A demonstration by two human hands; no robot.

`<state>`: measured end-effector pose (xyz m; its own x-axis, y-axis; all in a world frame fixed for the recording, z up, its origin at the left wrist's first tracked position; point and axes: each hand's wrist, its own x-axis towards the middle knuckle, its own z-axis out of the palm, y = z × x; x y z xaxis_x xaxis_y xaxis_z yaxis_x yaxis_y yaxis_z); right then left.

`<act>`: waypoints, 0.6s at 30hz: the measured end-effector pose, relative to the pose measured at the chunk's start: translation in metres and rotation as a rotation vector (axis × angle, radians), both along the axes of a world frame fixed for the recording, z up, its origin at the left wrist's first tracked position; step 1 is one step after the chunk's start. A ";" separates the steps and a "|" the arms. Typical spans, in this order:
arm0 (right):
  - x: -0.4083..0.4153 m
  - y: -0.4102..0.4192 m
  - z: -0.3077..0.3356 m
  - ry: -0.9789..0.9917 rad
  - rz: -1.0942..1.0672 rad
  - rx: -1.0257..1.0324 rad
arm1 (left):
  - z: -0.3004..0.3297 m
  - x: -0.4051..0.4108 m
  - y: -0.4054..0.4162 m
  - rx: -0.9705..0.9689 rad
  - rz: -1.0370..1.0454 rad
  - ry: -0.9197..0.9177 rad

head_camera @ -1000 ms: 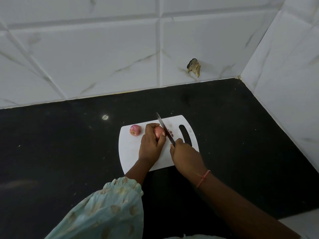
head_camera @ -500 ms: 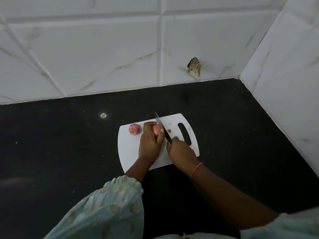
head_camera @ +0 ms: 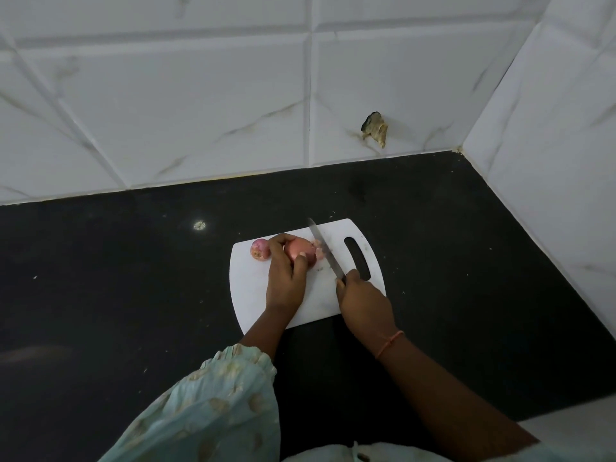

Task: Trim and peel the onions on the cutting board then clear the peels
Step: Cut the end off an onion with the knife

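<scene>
white cutting board [head_camera: 253, 295]: left hand [head_camera: 286, 281] grips onion [head_camera: 300, 253], right hand [head_camera: 363, 301] grips knife [head_camera: 325, 251].

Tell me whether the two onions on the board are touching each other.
Cannot tell. In the head view the left hand grips the bigger onion, and its fingers cover the space between it and the small onion on the cutting board.

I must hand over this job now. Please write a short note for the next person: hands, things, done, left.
Left hand grips the onion on the cutting board. Right hand holds the knife, blade beside the onion's right end, where cut bits lie. Second onion sits at the board's far left, skin still on. Left: finish trimming, peel both, clear the peels.
</scene>
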<state>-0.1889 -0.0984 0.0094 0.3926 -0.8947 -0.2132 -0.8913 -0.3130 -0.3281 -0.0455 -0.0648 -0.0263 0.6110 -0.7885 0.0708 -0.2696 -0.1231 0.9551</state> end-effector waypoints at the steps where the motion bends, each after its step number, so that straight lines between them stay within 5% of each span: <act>1: -0.001 -0.002 0.003 -0.025 -0.024 0.015 | 0.000 -0.001 0.001 -0.015 -0.003 0.006; 8: -0.015 -0.002 0.013 -0.105 -0.041 -0.089 | -0.003 -0.002 0.001 -0.082 -0.009 0.010; 18: -0.005 0.017 0.019 -0.147 -0.003 -0.059 | -0.004 -0.005 -0.005 -0.064 -0.011 -0.252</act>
<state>-0.1937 -0.0816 0.0280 0.4129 -0.9051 -0.1009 -0.8361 -0.3328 -0.4361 -0.0509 -0.0697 -0.0306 0.5588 -0.7843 0.2694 -0.5011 -0.0605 0.8633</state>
